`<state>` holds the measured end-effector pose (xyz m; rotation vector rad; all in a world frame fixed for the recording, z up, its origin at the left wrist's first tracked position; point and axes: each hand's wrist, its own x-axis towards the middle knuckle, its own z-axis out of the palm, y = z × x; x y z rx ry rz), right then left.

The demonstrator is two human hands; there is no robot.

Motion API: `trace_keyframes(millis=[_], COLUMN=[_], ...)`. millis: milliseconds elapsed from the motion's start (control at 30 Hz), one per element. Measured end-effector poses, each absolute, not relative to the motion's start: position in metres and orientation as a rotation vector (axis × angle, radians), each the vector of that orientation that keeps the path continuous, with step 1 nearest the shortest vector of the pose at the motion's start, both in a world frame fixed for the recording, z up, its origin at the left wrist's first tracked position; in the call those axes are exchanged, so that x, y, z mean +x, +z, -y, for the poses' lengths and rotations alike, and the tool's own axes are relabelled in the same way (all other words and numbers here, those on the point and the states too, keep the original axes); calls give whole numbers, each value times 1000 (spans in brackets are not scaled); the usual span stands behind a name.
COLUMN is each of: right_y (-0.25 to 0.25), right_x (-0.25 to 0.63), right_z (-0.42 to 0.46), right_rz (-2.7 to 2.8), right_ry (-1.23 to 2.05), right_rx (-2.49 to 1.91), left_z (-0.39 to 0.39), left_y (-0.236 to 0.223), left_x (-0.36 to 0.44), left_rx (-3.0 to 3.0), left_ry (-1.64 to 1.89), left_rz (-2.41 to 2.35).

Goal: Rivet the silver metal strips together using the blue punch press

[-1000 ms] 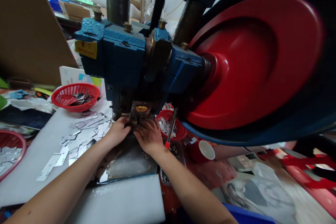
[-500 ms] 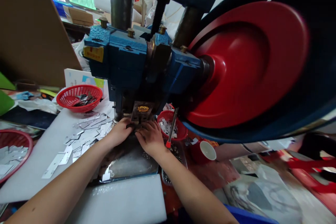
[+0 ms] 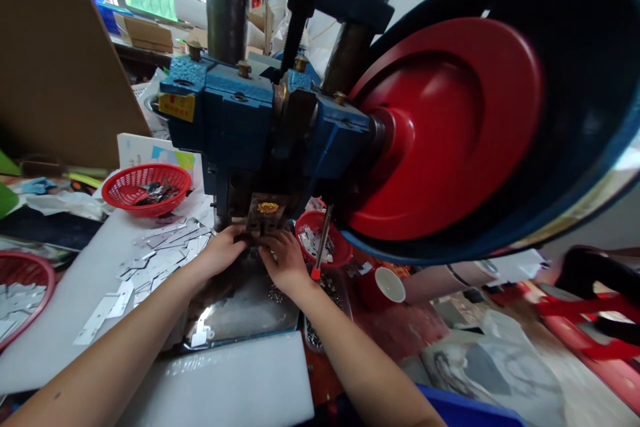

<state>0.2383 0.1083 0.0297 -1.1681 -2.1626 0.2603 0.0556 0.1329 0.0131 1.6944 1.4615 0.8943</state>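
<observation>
A blue bench press (image 3: 240,120) stands in front of me, with a steel die block (image 3: 267,210) low in its middle. My left hand (image 3: 223,252) reaches to the left side of the die, thumb and fingers drawn together at its lower edge. From the right, my right hand (image 3: 285,260) meets it there, fingers curled toward the die and thumb beneath them. Anything between the fingertips is hidden by the hands and the dark die. Closer to me, one small metal plate (image 3: 201,330) lies on the front of the shiny press bed (image 3: 240,313).
Loose metal plates (image 3: 165,253) lie left on white foam (image 3: 65,367). Red baskets (image 3: 123,190) with metal parts stand at left; another red basket (image 3: 340,250) is behind a metal rod (image 3: 324,240). A large red flywheel (image 3: 450,140) fills the right. A cup (image 3: 390,285) stands below it.
The view has shifted slightly, so the press and flywheel sit a little further left. Both hands stay at the die, with only slight finger movement.
</observation>
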Motion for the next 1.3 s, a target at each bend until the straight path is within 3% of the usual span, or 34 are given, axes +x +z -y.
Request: trace_keyframes(millis=[200, 333, 900, 1100, 1300], right_y=[6, 4, 32, 12, -9], right_x=[276, 303, 303, 301, 285], right_z=[-85, -65, -46, -53, -73], right_rz=[1638, 1320, 1341, 1361, 1341], right_ry=[659, 903, 1039, 835, 876], right_rx=[-1290, -1377, -1255, -1284, -1309], left_z=[-112, -86, -62, -37, -8], left_y=[22, 28, 30, 31, 15], left_x=[41, 33, 21, -32, -60], left_rx=[1648, 1933, 2076, 1934, 1966], left_ry=[988, 907, 860, 675, 482], left_rz=[-1528, -1537, -1669, -1839, -1815])
